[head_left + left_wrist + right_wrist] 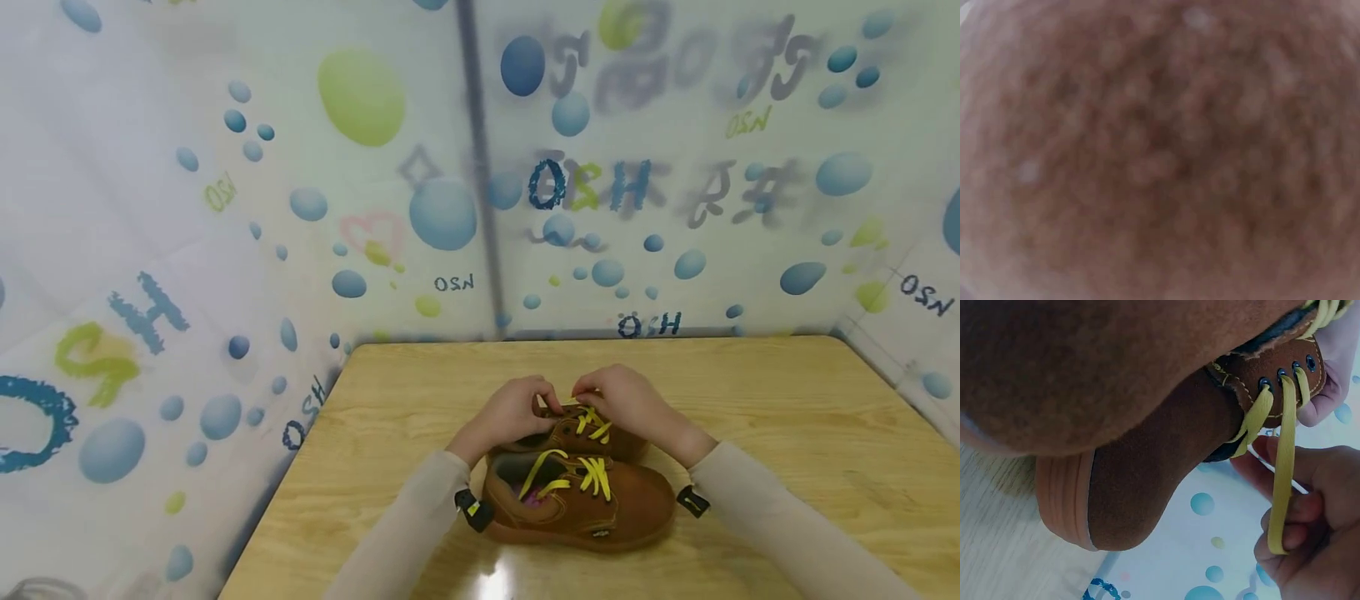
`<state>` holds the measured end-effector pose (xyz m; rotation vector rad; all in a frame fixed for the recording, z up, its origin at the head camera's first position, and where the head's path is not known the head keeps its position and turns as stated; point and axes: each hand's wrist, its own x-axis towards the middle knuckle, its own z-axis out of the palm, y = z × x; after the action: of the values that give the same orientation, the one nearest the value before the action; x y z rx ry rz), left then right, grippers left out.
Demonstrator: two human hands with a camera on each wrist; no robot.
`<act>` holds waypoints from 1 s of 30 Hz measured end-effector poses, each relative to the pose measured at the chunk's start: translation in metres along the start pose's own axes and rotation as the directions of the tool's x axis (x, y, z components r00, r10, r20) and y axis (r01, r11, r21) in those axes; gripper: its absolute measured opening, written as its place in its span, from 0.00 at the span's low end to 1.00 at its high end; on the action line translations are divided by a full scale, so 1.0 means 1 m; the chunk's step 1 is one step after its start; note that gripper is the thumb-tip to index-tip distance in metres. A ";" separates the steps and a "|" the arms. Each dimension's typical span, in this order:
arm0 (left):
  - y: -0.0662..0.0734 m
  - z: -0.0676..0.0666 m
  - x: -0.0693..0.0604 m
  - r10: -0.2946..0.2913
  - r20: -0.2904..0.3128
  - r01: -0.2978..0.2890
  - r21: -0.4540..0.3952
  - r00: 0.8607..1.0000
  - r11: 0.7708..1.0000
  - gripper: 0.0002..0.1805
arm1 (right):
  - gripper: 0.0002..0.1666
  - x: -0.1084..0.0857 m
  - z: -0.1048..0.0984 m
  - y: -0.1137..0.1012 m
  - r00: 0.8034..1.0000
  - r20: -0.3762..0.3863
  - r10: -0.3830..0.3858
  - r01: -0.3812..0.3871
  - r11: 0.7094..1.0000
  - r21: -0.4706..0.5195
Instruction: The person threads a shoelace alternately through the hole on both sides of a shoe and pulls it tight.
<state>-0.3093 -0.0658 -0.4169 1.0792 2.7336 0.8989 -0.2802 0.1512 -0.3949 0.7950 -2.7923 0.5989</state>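
Two brown shoes with yellow laces lie side by side, toes to the right. At the far shoe, my left hand grips the eyelet flap near the opening; its fingertip shows behind the flap in the right wrist view. My right hand holds a yellow shoelace, its fingers curled with the lace running down over them from the eyelets. The near shoe has its lace crossed at the lower eyelets, with loose ends over the opening. Blurred brown fills the left wrist view.
The shoes stand on a light wooden table. White sheets printed with blue and green drops and letters hang behind and beside it. Black wrist cameras are strapped at both cuffs, the left one close to the near shoe's heel.
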 end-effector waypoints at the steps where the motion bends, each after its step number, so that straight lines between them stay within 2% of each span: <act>1: 0.001 0.000 0.000 -0.001 -0.003 0.001 -0.009 1.000 1.000 0.06 | 0.07 -0.001 0.001 0.000 1.000 -0.008 -0.018 0.018 0.999 -0.037; 7: 0.001 0.001 -0.002 -0.018 -0.011 0.017 -0.055 1.000 0.998 0.06 | 0.08 -0.002 0.006 0.003 0.993 -0.015 -0.121 0.115 0.970 -0.215; 13: -0.001 0.001 -0.003 -0.016 -0.020 0.015 -0.085 1.000 0.996 0.03 | 0.13 0.000 0.006 0.003 0.979 -0.004 -0.205 0.196 0.941 -0.276; 16: -0.001 0.002 -0.003 -0.013 -0.028 0.011 -0.074 1.000 0.997 0.04 | 0.14 0.001 0.004 0.003 0.972 -0.001 -0.235 0.223 0.924 -0.311; 19: 0.001 0.002 -0.002 -0.015 -0.027 0.013 -0.054 1.000 0.998 0.04 | 0.15 0.002 0.002 0.004 0.968 -0.001 -0.251 0.236 0.914 -0.330; 26: 0.000 0.003 -0.002 -0.020 -0.017 0.020 -0.026 1.000 0.999 0.08 | 0.17 0.004 0.000 0.007 0.968 0.015 -0.250 0.242 0.921 -0.306; 30: 0.000 0.002 -0.003 -0.011 -0.012 0.011 -0.021 1.000 1.000 0.09 | 0.17 0.005 0.001 0.008 0.962 0.002 -0.273 0.260 0.914 -0.312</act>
<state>-0.3069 -0.0665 -0.4194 1.0572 2.7308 0.9343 -0.2891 0.1551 -0.3970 1.0516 -2.5804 0.1232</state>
